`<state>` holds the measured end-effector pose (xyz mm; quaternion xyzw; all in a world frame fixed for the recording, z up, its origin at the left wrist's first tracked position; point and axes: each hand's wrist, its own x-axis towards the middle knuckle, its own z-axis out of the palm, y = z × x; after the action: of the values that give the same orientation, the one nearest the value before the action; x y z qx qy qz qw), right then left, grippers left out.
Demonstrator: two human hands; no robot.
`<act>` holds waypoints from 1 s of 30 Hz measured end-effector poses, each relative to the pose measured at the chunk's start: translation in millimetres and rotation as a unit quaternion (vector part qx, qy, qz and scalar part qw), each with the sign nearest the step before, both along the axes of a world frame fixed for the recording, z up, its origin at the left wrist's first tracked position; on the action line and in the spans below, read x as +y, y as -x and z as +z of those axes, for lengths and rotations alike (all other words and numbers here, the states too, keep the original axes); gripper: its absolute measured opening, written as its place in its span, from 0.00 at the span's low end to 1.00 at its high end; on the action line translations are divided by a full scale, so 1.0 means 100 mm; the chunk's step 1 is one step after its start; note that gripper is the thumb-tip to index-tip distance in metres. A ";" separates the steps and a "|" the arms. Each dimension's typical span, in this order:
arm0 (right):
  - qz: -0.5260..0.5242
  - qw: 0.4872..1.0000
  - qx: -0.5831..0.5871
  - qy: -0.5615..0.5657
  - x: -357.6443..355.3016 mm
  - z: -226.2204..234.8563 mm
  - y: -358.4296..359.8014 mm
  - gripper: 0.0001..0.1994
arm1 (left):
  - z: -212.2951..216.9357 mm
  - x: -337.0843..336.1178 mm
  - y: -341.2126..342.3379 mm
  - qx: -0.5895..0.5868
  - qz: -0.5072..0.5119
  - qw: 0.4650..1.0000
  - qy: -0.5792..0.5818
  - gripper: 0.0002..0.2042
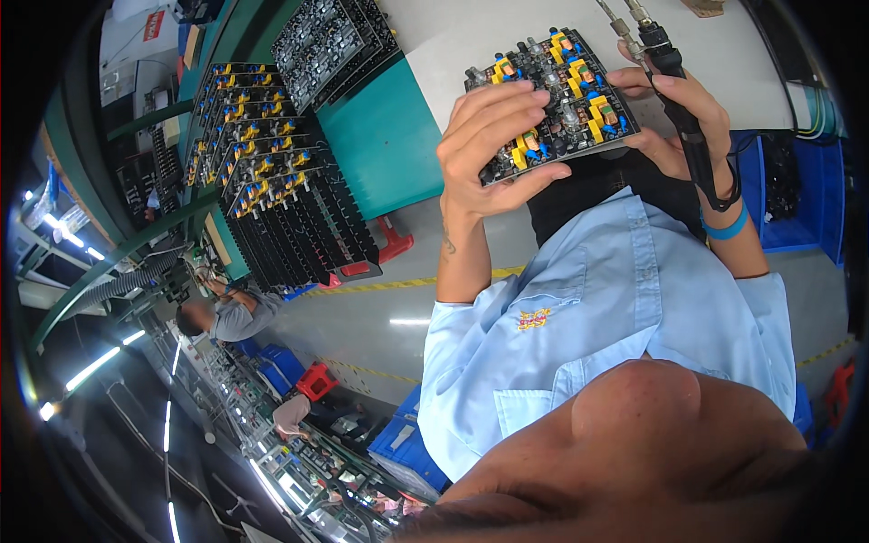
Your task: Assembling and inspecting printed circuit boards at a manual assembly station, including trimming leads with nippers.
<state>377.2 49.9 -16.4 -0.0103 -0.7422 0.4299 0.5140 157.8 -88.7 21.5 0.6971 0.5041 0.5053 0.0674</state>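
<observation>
A circuit board (pixel 554 95) crowded with yellow, blue and orange components is held tilted in front of me, over the near edge of the pale worktop. My left hand (pixel 493 136) grips its left side, fingers across the components and thumb along the near edge. At its right edge, the fingers of my right hand (pixel 692 113) touch or nearly touch the board. That same hand holds what looks like a soldering iron (pixel 668 61), with a black handle and two slim metal ends pointing away from me. Its cable hangs down past my right wrist.
Several upright boards with like components fill a black rack (pixel 299 231) at left. Dark boards (pixel 330 50) are stacked on the green mat (pixel 380 145) beyond. A red stool-like piece (pixel 394 240) and blue bin (pixel 801 195) flank me. Another person (pixel 240 317) works farther left.
</observation>
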 end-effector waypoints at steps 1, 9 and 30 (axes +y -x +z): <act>-0.001 1.000 0.006 0.007 -0.01 -0.03 0.01 0.31 | -0.01 -0.02 -0.04 -0.019 0.001 1.000 0.006 0.25; 0.001 1.000 0.009 -0.005 0.04 -0.02 0.02 0.32 | -0.04 -0.01 -0.02 -0.026 -0.014 1.000 -0.004 0.26; -0.015 1.000 0.000 0.009 0.01 0.02 -0.05 0.29 | -0.15 0.03 -0.20 -0.131 0.066 0.987 -0.072 0.32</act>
<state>382.4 51.0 -14.1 -0.0263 -0.7381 0.4287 0.5204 178.2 -85.8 6.3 0.5933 0.4981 0.6305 0.0485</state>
